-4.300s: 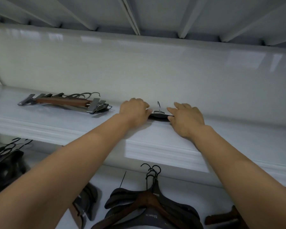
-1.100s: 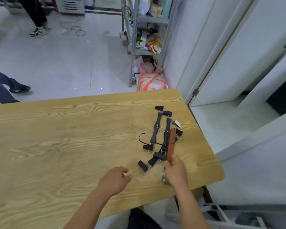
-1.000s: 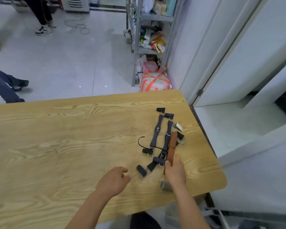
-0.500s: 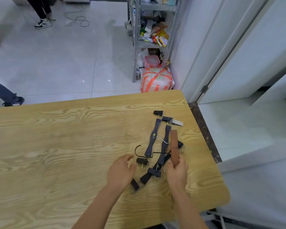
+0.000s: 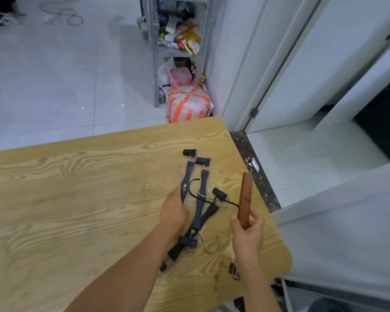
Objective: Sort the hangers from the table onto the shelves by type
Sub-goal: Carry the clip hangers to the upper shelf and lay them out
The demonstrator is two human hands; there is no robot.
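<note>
Nothing here can be read. A small yellow-green printed mark sits on the bar of a dark clip hanger (image 5: 186, 176) on the desk (image 5: 77, 199), and a similar mark sits near the lower end of a second dark clip hanger (image 5: 193, 231) lying across it, but both are too small to make out. The bright packets (image 5: 190, 45) on the metal rack (image 5: 154, 52) beyond the desk carry printing that is too blurred to read.

Wooden table (image 5: 77, 199): dark clip hangers (image 5: 200, 199) piled near right end.
</note>
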